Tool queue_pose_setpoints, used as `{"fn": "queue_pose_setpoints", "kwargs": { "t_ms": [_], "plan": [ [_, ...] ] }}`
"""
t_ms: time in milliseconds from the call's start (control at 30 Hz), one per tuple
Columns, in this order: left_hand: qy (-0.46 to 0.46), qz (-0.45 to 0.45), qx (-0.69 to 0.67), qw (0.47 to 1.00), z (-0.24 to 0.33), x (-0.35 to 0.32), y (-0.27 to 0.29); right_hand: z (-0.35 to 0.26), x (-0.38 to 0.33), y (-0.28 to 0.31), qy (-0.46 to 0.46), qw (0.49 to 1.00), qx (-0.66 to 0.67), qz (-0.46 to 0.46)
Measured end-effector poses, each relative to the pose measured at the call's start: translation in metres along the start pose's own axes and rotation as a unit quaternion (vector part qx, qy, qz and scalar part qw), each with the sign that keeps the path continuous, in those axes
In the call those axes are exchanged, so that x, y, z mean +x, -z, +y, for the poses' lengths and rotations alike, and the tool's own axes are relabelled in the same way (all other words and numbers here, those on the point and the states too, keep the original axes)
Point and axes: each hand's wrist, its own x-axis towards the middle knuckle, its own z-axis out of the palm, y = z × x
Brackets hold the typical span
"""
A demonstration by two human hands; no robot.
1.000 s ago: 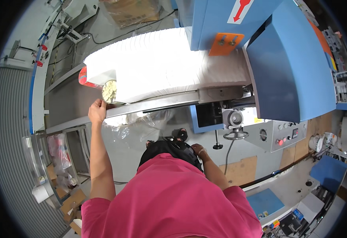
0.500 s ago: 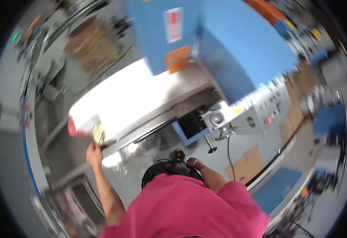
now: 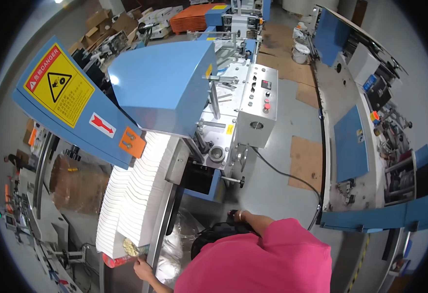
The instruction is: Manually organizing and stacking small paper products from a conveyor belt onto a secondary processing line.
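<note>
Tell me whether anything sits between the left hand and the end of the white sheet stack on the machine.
Nothing visible does. The left hand is already at the near end of the white sheet stack, beside a small yellowish round object and a red piece at the stack's lower edge. Whether its fingers grip anything is too small to tell.

you stood on a factory floor, a paper-converting or packaging plant by its look. blue-housed machines with a yellow warning sticker filled it, one feeding a stack of white sheets. a grey control panel with buttons, flattened cardboard on the concrete floor, and orange stacked sheets lay around you.
</note>
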Motion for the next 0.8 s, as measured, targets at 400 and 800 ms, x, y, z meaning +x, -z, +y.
{"fn": "queue_pose_setpoints", "kwargs": {
  "t_ms": [400,800],
  "plan": [
    [-0.021,-0.061,0.006,0.998,0.013,0.0,0.004,0.011,0.033,-0.059,-0.091,0.991,0.093,-0.013],
    [-0.044,-0.045,-0.002,0.998,0.0,0.0,0.007,-0.002,0.008,-0.132,-0.145,0.978,0.148,0.03]
  ]
}}
